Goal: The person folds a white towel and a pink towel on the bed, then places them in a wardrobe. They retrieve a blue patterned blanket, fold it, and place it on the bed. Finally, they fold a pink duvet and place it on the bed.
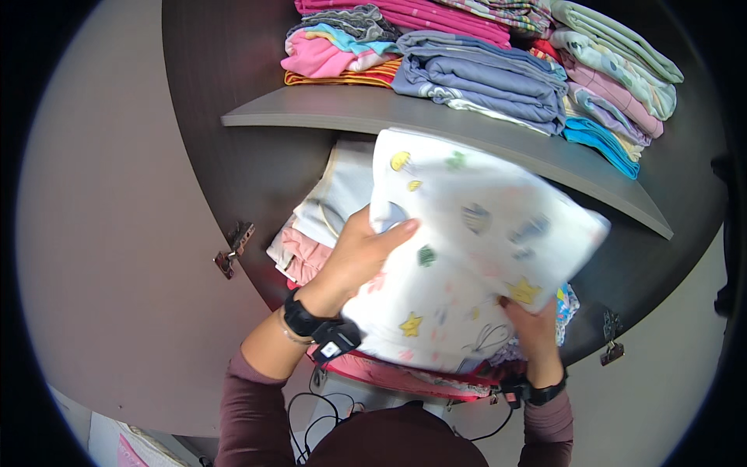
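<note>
A folded white cloth (449,280) printed with yellow stars, shells and sea shapes is held up between my two hands, just below the front of a grey shelf board. My left hand (365,251) grips its left edge, thumb on top and fingers underneath. At the lower right edge, my right hand (532,327) holds the cloth, with the thumb on top. The cloth is slightly blurred and hides much of the stack beneath it. Part of that stack shows at the left: a pale folded cloth (344,181) and a pink cloth (306,251).
The shelf board (327,108) carries a blue-grey folded bedsheet (484,76), a colourful stack (327,52) and a right-hand stack of folded fabrics (618,87). Hinges jut out at the left (233,250) and right (611,338) cabinet edges. Black cables (312,414) hang near my body.
</note>
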Motion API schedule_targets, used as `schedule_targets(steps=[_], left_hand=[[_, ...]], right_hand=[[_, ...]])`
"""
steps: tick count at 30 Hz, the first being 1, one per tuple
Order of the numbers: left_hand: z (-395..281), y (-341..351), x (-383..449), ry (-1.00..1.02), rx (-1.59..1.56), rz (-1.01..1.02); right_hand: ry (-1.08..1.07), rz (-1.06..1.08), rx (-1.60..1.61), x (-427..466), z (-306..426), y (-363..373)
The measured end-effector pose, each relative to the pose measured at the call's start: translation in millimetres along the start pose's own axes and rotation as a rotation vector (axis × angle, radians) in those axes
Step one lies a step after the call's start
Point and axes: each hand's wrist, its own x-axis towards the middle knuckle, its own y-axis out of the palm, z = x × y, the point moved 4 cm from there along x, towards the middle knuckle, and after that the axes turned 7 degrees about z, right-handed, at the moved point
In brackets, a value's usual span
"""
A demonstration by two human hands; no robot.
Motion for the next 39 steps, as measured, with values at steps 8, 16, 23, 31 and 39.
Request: schedule_targets(steps=[8,16,23,31,39], left_hand=[[31,-121,-11,-0.379,-0.055,-0.117],[35,-197,77,-0.220,1.182,-0.431],[119,-136,44,-0.418,1.412,0.279],[121,-96,20,-0.411,1.476,0.086],[94,0,-7,0.027,1.173,-0.057]], right_hand=[[0.346,0.445,0.617,106,-63,77],[0.198,0.195,0.192,252,-105,152],[-0.516,0.391,-0.800,191,-132,141],[-0.178,0.170,-1.087,79,-90,4],[-0.377,-0.098,-0.818,56,-144,-91]])
